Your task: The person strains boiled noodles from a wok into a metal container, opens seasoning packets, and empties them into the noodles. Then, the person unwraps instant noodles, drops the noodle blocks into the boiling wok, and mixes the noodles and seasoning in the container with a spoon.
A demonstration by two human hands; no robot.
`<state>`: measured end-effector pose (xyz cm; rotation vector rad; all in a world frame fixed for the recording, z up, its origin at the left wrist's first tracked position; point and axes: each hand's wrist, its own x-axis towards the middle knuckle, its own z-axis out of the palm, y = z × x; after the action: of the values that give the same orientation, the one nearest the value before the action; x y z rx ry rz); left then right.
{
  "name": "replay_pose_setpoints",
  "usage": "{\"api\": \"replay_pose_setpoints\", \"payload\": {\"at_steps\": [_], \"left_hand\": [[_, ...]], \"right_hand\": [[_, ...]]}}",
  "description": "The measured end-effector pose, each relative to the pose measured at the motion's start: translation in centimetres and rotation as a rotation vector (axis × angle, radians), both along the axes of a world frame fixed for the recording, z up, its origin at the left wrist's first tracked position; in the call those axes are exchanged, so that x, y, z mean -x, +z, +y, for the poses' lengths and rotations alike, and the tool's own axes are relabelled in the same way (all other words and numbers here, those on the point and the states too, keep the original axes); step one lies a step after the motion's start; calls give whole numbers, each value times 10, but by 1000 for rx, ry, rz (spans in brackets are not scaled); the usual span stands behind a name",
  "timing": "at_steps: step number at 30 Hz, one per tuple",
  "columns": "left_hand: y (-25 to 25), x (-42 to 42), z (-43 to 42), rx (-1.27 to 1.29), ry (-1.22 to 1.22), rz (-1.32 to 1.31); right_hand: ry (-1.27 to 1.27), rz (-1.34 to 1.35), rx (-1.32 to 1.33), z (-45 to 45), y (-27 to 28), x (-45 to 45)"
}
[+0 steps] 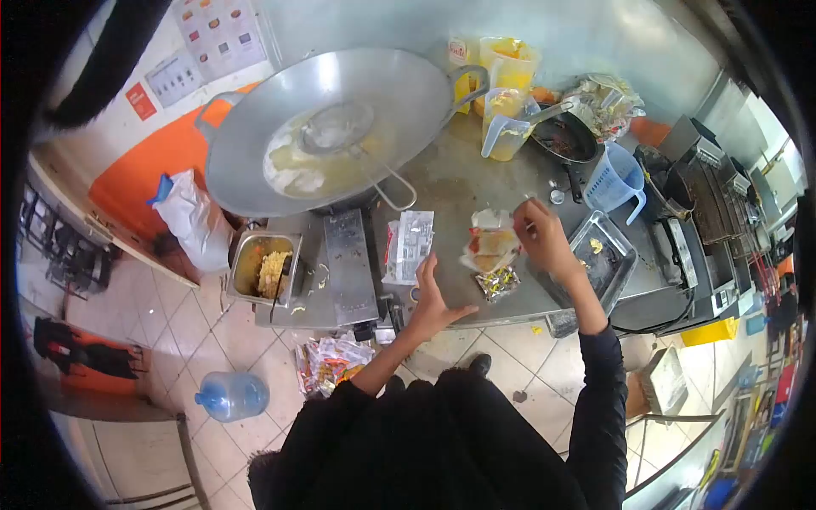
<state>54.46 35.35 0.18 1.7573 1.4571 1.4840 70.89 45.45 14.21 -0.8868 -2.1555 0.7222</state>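
My left hand (433,308) is held over the counter's front edge, thumb and fingers spread, with nothing in it. A white printed packet (410,246) lies just beyond its fingertips. My right hand (544,238) is closed, its fingertips pinched together; what they hold, if anything, is too small to tell. Beside those fingertips, a pale, see-through wrapper (491,249) with brownish and red contents lies on the steel counter (450,183). A shiny gold-and-silver packet (497,284) sits directly in front of the wrapper, between my two hands.
A large wok (246,161) holds a strainer (338,129) at the back left. Measuring jugs (507,140), a frying pan (564,136) and a blue basket (614,180) stand behind. A metal tray (614,276) lies right; a food-filled steel container (263,265) sits left.
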Motion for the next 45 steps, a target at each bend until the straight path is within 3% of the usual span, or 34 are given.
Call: {"api": "replay_pose_setpoints", "payload": {"at_steps": [3, 4, 6, 9, 10, 11, 13, 14, 17, 21, 22, 24, 26, 28, 29, 31, 33, 35, 36, 37, 38, 39, 41, 42, 43, 45], "left_hand": [[-5, 3, 0, 9, -12, -131], [-20, 8, 1, 72, -98, -208], [4, 17, -7, 112, -247, -400], [-16, 25, -17, 91, -246, -593], [-16, 30, -17, -33, -211, -295], [-17, 30, -20, -31, -212, -296], [-10, 26, -28, -49, -221, -655], [5, 28, -36, -145, -213, -532], [9, 30, -41, -197, -124, -513], [25, 39, -48, -405, 9, -276], [1, 39, -48, -302, -10, -432], [-4, 44, -47, -367, 31, -328], [4, 47, -52, -435, 78, -223], [14, 49, -67, -197, 211, -2], [8, 50, -69, -200, 216, -5], [-7, 51, -73, -34, 151, -292], [6, 57, -88, -33, 142, -277], [2, 63, -104, -30, 143, -264], [-11, 65, -111, 8, 79, -425], [-18, 68, -118, 45, 14, -587], [-16, 71, -126, 45, 87, -395], [-19, 72, -133, 47, 113, -403], [-25, 69, -149, 190, 30, -1027], [-43, 73, -156, 166, 35, -796], [-46, 73, -161, 170, 60, -806], [-50, 73, -168, 262, 61, -849]], "right_hand": [[192, -92, -164, -47, 17, 13], [193, -100, -150, -60, 21, 16], [298, -261, -67, -81, 30, 23], [246, -361, -151, -105, 37, 35], [258, -390, -176, -110, 39, 37], [257, -391, -174, -116, 41, 40], [249, -455, -280, -129, 41, 49], [227, -475, -371, -134, 39, 53], [130, -498, -543, -141, 27, 65], [111, -479, -631, -148, 28, 76], [153, -469, -640, -148, 27, 76], [198, -462, -649, -149, 29, 76], [98, -246, -483, -148, 43, 73], [30, -132, -413, -147, 50, 70], [-44, -17, -337, -146, 53, 67], [-196, 51, -164, -130, 44, 52], [-358, 204, 202, -100, 20, 33], [-410, 254, 359, -54, -29, 5], [-392, 243, 364, -39, -60, -2], [-504, -95, -141, -27, -93, -6], [-581, -425, -658, -19, -114, -4], [-554, -424, -659, -16, -123, 8], [-391, -175, 20, -21, -142, 41], [-437, -267, 170, -21, -150, 61], [-481, -362, 317, -16, -159, 81], [-469, -383, 266, -8, -188, 118]]}}
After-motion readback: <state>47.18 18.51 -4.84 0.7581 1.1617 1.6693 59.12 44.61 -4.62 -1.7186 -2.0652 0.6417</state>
